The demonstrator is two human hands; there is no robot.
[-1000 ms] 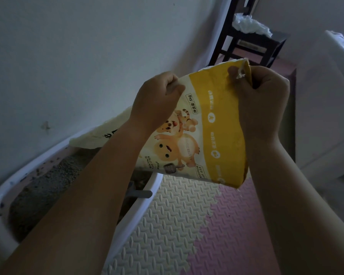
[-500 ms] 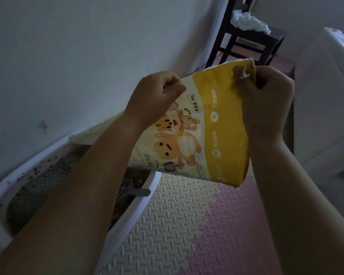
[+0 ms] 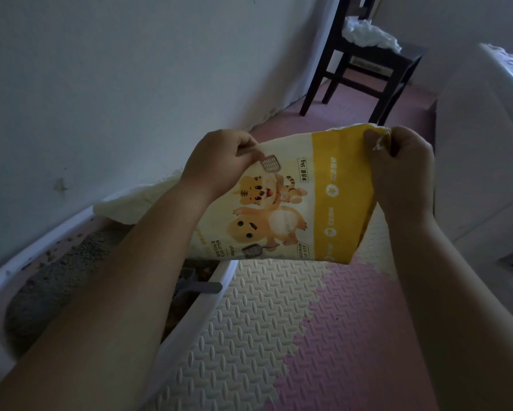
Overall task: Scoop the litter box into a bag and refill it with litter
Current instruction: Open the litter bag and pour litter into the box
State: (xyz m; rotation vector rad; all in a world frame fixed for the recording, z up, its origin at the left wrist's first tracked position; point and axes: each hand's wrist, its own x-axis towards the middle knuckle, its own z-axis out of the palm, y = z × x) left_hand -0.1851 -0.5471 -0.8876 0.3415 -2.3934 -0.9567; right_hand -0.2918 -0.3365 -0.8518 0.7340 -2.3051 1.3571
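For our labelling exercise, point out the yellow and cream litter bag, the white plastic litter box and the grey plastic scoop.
Yellow and cream litter bag (image 3: 344,218): head view, yellow band.
White plastic litter box (image 3: 193,321): head view, near rim.
Grey plastic scoop (image 3: 207,287): head view, handle.

One person, part view: left hand (image 3: 216,164), bare, with bare forearm, left of the litter bag (image 3: 279,209); right hand (image 3: 403,173), bare, with bare forearm, right of it.

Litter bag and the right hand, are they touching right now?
Touching. The head view shows the right hand pinching the yellow top corner of the litter bag, with its fingers curled round the bag's edge.
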